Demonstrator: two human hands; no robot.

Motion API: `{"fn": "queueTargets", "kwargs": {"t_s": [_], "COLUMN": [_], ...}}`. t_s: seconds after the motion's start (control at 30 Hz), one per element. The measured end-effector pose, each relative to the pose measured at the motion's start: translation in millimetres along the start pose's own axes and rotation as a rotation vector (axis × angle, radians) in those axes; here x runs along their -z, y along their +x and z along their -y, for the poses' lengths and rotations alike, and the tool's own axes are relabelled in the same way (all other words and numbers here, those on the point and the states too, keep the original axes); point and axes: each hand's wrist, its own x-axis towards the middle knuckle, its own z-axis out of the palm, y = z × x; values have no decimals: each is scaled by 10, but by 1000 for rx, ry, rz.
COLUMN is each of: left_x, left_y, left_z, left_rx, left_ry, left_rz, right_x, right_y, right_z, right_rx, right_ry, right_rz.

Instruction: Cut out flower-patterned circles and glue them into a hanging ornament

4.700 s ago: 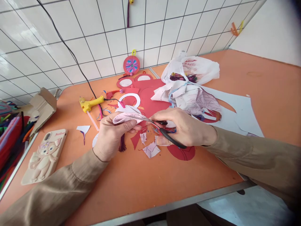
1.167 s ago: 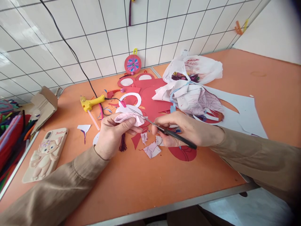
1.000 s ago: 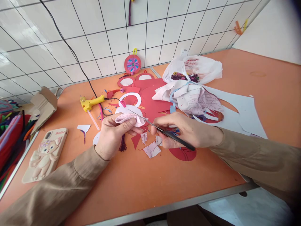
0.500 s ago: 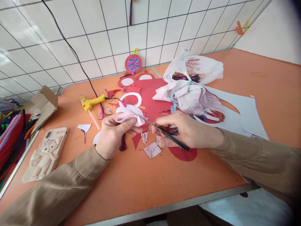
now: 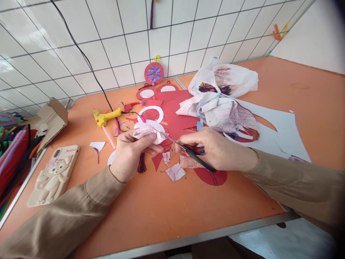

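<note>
My left hand [image 5: 134,151] pinches a folded piece of pale pink patterned fabric [image 5: 145,133] between thumb and fingers. In my right hand [image 5: 210,149] is a pair of scissors [image 5: 198,158] with black handles, its blades pointing left and lying against the fabric's right edge. Just how far the blades are apart is hard to make out. Below the hands lie cut fabric scraps [image 5: 176,172], a dark purple tassel [image 5: 141,164] and a red paper disc [image 5: 211,176]. Behind the fabric are a white paper ring [image 5: 161,114] and red paper [image 5: 172,104].
A yellow glue gun [image 5: 107,117] with a black cord lies at left, beyond a phone case [image 5: 55,176]. A white plastic bag [image 5: 242,81] and crumpled patterned fabric [image 5: 218,111] sit at back right. A round red ornament [image 5: 154,73] leans against the tiled wall.
The view has shifted slightly, so the table things appear a little further right. Both hands keep nearly the same pose, with the scissors still at the fabric's edge.
</note>
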Motion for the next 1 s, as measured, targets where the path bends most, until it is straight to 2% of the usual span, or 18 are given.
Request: {"fn": "queueTargets", "kwargs": {"t_s": [0.37, 0.63, 0.83, 1.0], "left_x": [20, 37, 65, 62], "left_y": [11, 23, -16, -20], "left_z": [1, 31, 71, 87], "left_rx": [7, -65, -156, -187], "left_ry": [-24, 6, 73, 112], "left_rz": [1, 99, 229, 237], "right_x": [-10, -1, -28, -51], "right_y": [4, -4, -13, -19], "right_z": [-57, -47, -38, -39], "right_rx": [24, 50, 47, 70], "right_ry": [-33, -75, -165, -181], "right_rz": [-23, 3, -9, -21]}}
